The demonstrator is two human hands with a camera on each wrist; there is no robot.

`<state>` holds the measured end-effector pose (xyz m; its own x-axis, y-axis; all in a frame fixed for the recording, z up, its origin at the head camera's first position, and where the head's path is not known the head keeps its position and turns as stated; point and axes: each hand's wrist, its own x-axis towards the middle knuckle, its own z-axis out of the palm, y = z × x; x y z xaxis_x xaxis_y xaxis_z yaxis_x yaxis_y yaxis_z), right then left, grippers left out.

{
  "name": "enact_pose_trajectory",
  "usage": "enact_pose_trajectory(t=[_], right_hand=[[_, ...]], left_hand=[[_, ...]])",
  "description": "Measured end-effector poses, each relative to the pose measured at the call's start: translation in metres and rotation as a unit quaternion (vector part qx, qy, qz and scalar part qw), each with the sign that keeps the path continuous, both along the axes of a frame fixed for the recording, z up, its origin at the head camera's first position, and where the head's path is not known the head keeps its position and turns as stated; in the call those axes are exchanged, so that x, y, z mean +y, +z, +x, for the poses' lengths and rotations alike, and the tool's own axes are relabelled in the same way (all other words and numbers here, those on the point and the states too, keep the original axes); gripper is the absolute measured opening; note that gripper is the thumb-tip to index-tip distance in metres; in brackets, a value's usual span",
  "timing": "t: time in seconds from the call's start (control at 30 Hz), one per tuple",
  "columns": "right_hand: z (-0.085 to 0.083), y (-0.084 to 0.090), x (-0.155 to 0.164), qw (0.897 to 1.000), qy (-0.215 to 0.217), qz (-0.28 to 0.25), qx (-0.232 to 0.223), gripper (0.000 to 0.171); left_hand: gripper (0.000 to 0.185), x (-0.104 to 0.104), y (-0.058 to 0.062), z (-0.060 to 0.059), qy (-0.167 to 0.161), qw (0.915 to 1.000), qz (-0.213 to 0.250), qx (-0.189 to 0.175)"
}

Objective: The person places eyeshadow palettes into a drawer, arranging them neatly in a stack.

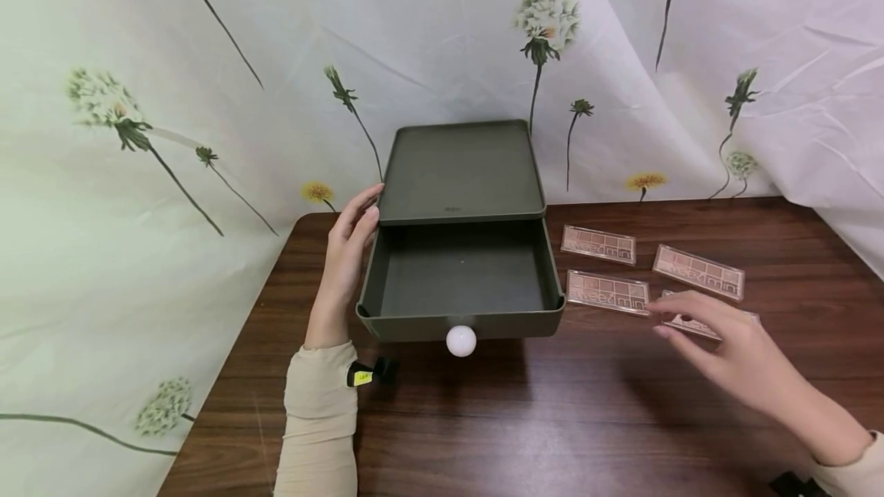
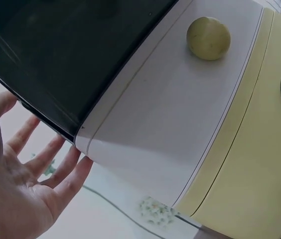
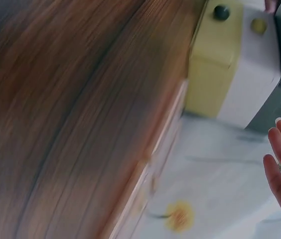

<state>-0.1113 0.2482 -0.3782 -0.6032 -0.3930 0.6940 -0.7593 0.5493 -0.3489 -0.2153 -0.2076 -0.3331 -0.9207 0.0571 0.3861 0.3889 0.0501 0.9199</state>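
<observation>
A dark green drawer point(image 1: 463, 324) with a round white knob point(image 1: 461, 340) stands pulled out from under the flat top of a drawer unit point(image 1: 461, 171). My left hand point(image 1: 347, 250) rests against the unit's left side; in the left wrist view its fingers point(image 2: 48, 154) are spread along the dark edge. Over on the right, my right hand point(image 1: 735, 347) hovers above an eyeshadow palette point(image 1: 694, 326), partly covering it; contact cannot be told. Three more palettes lie nearby: one at the back point(image 1: 598, 245), one by the drawer point(image 1: 608, 292) and one farther right point(image 1: 699, 272).
Below the dark drawer, the wrist views show a white drawer point(image 2: 165, 99) and a yellow drawer point(image 2: 250, 149) with round knobs. The unit stands on a brown wooden table point(image 1: 525, 436). Behind it hangs a flower-print cloth point(image 1: 442, 44).
</observation>
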Motion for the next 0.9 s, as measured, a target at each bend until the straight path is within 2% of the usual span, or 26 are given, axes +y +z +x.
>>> enact_pose_trajectory(t=[0.07,0.2,0.3,0.6,0.9], right_hand=[[-0.001,-0.001,0.010,1.000,-0.013,0.015,-0.022,0.025],[-0.002,-0.004,0.026,0.995,-0.056,0.056,-0.054,0.051],[-0.005,-0.009,0.037,0.992,-0.074,0.075,-0.064,0.055],[-0.018,-0.024,0.070,0.988,-0.068,0.099,-0.097,0.060],[-0.043,-0.041,0.099,0.982,-0.062,0.127,-0.122,0.064]], left_hand=[[0.044,0.000,0.000,0.000,-0.001,1.0000,-0.003,-0.001],[0.045,0.000,0.000,0.001,-0.002,1.0000,-0.009,-0.003],[0.044,0.001,0.001,0.001,-0.001,1.0000,-0.009,-0.002],[0.044,0.004,0.002,0.001,0.008,0.9999,-0.012,0.000],[0.043,0.003,0.001,0.001,0.010,0.9999,0.000,-0.003]])
